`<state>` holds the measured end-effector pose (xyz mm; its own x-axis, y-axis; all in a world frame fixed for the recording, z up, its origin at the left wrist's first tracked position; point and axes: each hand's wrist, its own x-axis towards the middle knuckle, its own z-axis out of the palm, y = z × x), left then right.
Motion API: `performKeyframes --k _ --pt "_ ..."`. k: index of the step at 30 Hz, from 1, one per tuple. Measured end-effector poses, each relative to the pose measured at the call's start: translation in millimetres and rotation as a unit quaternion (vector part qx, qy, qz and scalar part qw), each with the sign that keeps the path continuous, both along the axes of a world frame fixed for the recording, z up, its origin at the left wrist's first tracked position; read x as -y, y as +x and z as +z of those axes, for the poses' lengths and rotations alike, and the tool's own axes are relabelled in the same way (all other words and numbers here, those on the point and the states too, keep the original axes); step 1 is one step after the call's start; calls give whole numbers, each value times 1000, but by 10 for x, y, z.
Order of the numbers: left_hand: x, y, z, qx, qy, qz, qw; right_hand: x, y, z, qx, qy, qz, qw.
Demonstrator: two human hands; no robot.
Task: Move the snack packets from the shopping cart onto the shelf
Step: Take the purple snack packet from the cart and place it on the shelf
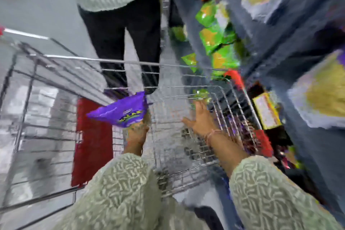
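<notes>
The frame is heavily blurred. My left hand [139, 129] grips a purple snack packet [123, 111] and holds it above the wire shopping cart [97, 59]. My right hand [200, 117] reaches into the cart's right side with fingers spread and nothing in it. A small green packet [200, 94] lies just beyond its fingertips, inside the cart near the right wall. The shelf [280, 30] runs along the right, with green and orange packets [214, 30] hanging or stacked on it.
A person in dark trousers and a striped shirt [123, 39] stands right behind the cart's far rim. The cart's red flap [91, 140] lies on its left. Large pale packets [321, 95] fill the nearer shelf on the right.
</notes>
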<state>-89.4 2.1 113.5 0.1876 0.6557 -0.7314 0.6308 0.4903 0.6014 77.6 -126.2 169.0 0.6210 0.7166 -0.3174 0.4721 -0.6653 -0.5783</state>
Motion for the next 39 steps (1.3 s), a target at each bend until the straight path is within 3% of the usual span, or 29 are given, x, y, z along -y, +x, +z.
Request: performKeyframes --k 5,10,13,16,22,28,34,37,39 --pt "-367 -220 -504 -53 -34 131 989 -758 94 -629 -77 -74 108 988" --pt "-654 -400 -1143 -46 -104 134 984 -1295 -31 -1382 -148 -150 184 960" --pt "-733 -379 -1325 -14 -74 117 990 -1612 -107 -1695 -172 -151 204 952" --pt "-773 -252 -1349 38 -3 133 990 -1771 -171 -1781 -240 -97 152 954" --pt "-743 -151 -1239 79 19 69 994 -1481 -198 -1641 -277 6 30 960" --pt "-504 -65 -753 134 42 17 990 -942 -263 -1344 -340 75 -128 929" --pt "-121 32 153 204 144 -80 965 -239 -306 -430 -308 166 -233 907" --pt "76 205 594 241 149 -147 948 182 -273 138 -321 257 -269 871" --pt "218 354 857 258 152 -192 935 463 -270 420 -293 296 -276 866"
